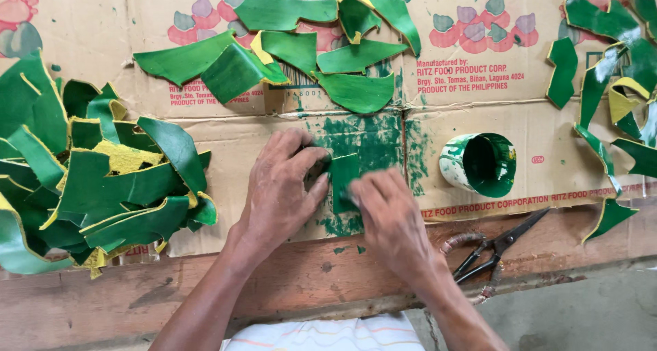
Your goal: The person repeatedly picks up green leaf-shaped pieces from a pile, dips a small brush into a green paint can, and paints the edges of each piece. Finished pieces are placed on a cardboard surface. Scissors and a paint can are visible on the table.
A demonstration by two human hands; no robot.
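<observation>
My left hand [279,190] presses down on the left edge of a small green-painted piece [344,176] lying on flattened cardboard [233,146]. My right hand [390,217] lies over the piece's lower right side, fingers closed as if on something small; what it holds is hidden. Green smears stain the cardboard around the piece.
A heap of green pieces with yellow undersides [89,180] lies at the left. More green pieces [301,50] are spread at the top and at the right [616,84]. A round cup of green paint [479,163] stands right of my hands. Dark scissors [496,248] rest on the wooden board [308,276].
</observation>
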